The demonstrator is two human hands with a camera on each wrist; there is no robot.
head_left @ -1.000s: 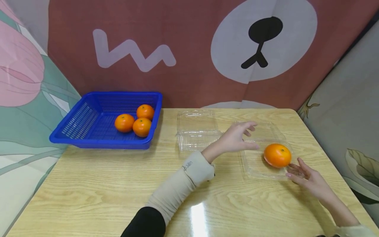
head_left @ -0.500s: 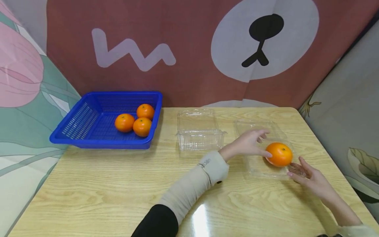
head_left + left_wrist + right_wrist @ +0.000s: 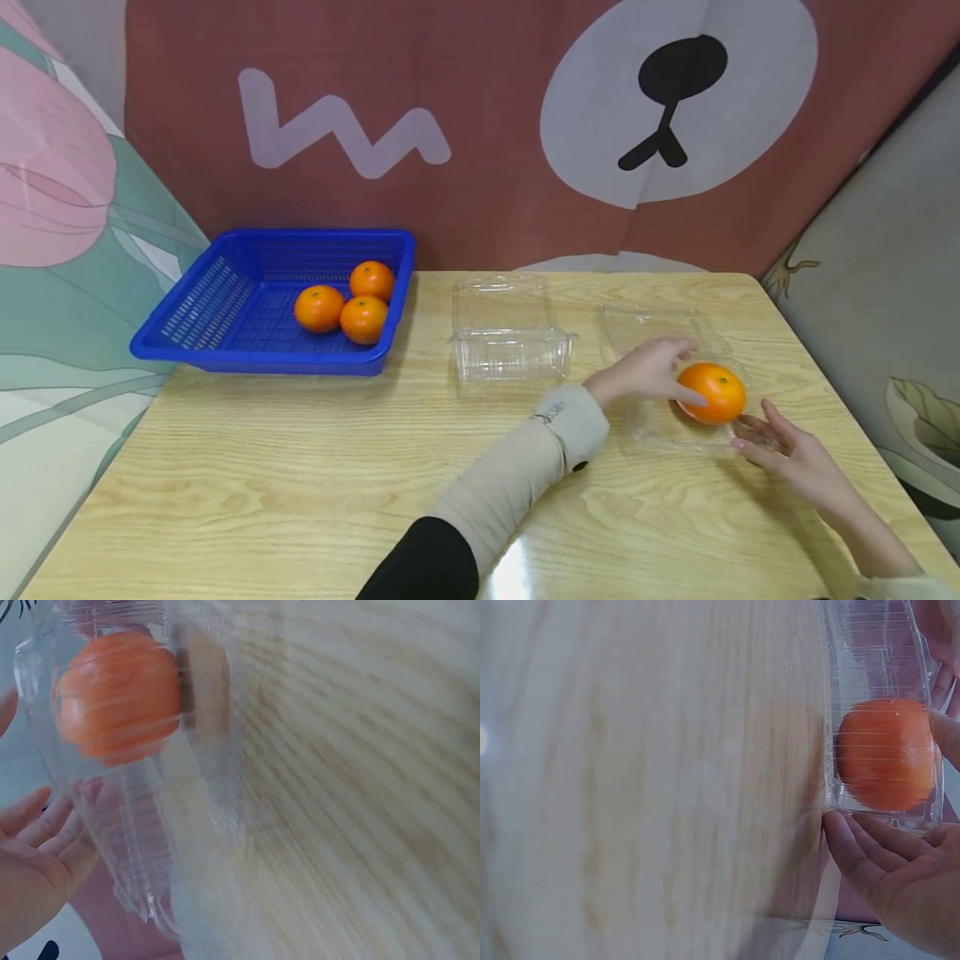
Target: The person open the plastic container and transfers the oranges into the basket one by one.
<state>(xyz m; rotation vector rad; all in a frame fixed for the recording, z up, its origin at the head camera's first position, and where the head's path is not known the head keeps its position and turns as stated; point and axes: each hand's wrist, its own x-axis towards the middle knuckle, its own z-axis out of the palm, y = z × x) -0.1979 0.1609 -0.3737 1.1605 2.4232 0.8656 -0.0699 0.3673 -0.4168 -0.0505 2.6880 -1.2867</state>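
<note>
An orange (image 3: pixel 714 393) lies in the base of a clear plastic clamshell box (image 3: pixel 660 433) with its lid folded back, at the right of the table. My left hand (image 3: pixel 651 367) reaches over the box's left side. Its thumb is at the orange's left side and its other fingers are spread behind it. In the left wrist view, the orange shows through the ribbed clear wall. My right hand (image 3: pixel 802 467) touches the box's right end with its thumb and extended fingers; in the right wrist view, these fingers (image 3: pixel 870 859) lie along the wall beside the orange.
A second clear clamshell box (image 3: pixel 513 354) stands open to the left of the first. A blue basket (image 3: pixel 247 362) at the back left holds several oranges, three in view, such as this one (image 3: pixel 319 308). A printed cloth (image 3: pixel 487 167) hangs behind the wooden table (image 3: pixel 300 483).
My left hand has moved right, from above the box's left side to the orange. My right hand has stayed at the box's right end, and the orange has hardly shifted.
</note>
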